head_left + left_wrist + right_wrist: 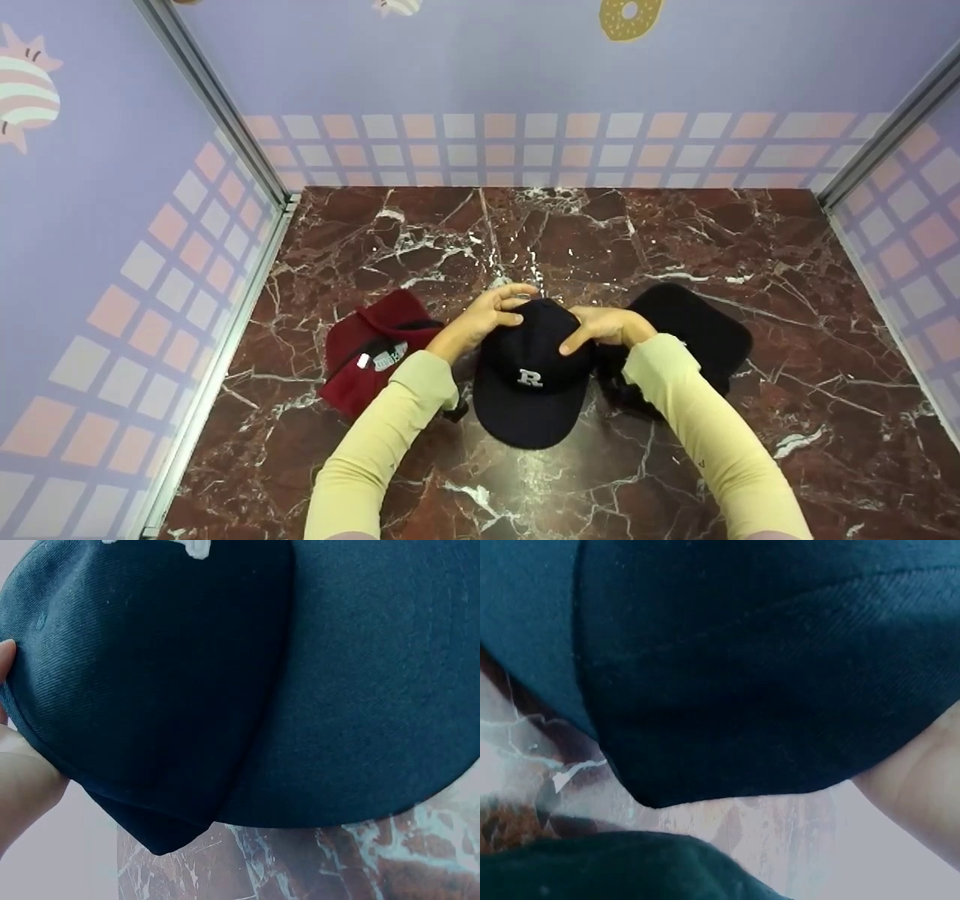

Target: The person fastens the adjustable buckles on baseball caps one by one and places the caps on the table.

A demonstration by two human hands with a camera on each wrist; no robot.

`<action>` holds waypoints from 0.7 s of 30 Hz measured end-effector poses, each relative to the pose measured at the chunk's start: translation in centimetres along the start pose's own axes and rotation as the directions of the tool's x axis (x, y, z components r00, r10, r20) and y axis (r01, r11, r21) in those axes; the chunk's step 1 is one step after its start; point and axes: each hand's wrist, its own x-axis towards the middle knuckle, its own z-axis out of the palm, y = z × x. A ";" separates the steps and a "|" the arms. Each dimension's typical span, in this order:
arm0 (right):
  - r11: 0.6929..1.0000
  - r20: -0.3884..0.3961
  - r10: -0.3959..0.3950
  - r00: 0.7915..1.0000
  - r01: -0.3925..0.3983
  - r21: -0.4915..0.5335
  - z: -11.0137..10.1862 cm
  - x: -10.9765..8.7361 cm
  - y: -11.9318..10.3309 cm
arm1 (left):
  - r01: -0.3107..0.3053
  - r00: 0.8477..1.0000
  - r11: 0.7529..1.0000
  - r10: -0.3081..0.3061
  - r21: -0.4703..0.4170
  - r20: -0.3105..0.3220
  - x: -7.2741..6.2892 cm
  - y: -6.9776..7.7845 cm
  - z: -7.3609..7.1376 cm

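A dark navy baseball cap point(532, 412) with a white letter R on its front faces the person, brim toward the near side. On the left of its crown, my left hand point(484, 319) grips it, thumb over the front panel. My right hand point(600, 326) grips the opposite side, thumb pressed on the crown and the other fingers hidden behind. In the left wrist view the cap's crown point(150, 675) and brim fill most of the picture, with part of the hand at the left edge. The right wrist view shows the cap's lower side point(727, 705) above the marbled surface.
To the left lies a dark red cap point(386, 307) with a pale patch, close to the left forearm. A black cap point(697, 330) lies to the right, partly under the right forearm. The brown marbled tabletop point(480, 487) is bounded by lilac panels point(525, 75) behind and at both sides.
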 end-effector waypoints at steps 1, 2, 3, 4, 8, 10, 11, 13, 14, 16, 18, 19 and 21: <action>1.000 -0.009 0.016 1.000 -0.016 -0.003 0.0 -0.1 0.0 | -0.004 1.000 1.000 0.004 0.014 -0.004 -0.2 0.2 0.1; 0.999 -0.019 0.031 0.999 -0.031 -0.007 0.0 -0.1 0.1 | -0.009 1.000 1.000 0.009 0.023 -0.009 -0.3 0.5 0.3; 0.999 -0.032 0.045 0.998 -0.045 -0.012 0.1 -0.2 0.1 | -0.014 1.000 0.999 0.015 0.034 -0.013 -0.5 0.6 0.4; 0.998 -0.046 0.057 0.997 -0.058 -0.013 0.1 -0.2 0.2 | -0.018 1.000 0.999 0.019 0.040 -0.019 -0.6 0.8 0.5; 0.996 -0.082 0.086 0.993 -0.085 0.014 0.2 -0.2 0.4 | -0.019 0.999 0.998 0.021 0.055 -0.034 -0.6 0.8 0.5; 0.996 -0.077 0.081 0.994 -0.078 0.046 0.2 -0.2 0.7 | -0.016 0.999 0.998 0.018 0.065 -0.036 -0.6 0.7 0.5; 0.995 -0.076 0.079 0.994 -0.074 0.067 0.2 -0.2 0.8 | -0.013 0.999 0.997 0.015 0.074 -0.037 -0.4 0.5 0.3; 0.991 -0.070 0.068 0.995 -0.060 0.116 0.2 -0.1 1.1 | -0.010 0.999 0.995 0.013 0.099 -0.033 -0.1 0.1 0.0; 0.989 -0.068 0.064 0.996 -0.054 0.140 0.1 -0.1 1.2 | -0.015 0.999 0.993 0.018 0.115 -0.028 0.1 -0.1 -0.2; 0.984 -0.062 0.052 0.997 -0.040 0.176 0.1 -0.1 1.4 | -0.009 1.000 0.992 0.011 0.129 -0.012 0.4 -0.6 -0.7; 0.978 -0.058 0.044 0.997 -0.031 0.208 0.0 -0.1 1.6 | 0.006 1.000 0.990 -0.007 0.142 0.009 0.5 -0.9 -1.1; 0.976 -0.053 0.040 0.998 -0.027 0.215 0.0 -0.1 1.6 | 0.015 1.000 0.987 -0.018 0.161 0.020 0.5 -1.0 -1.3; 0.975 -0.042 0.030 0.999 -0.020 0.223 0.0 -0.1 1.7 | 0.058 0.998 0.974 -0.065 0.218 0.024 0.4 -1.1 -1.6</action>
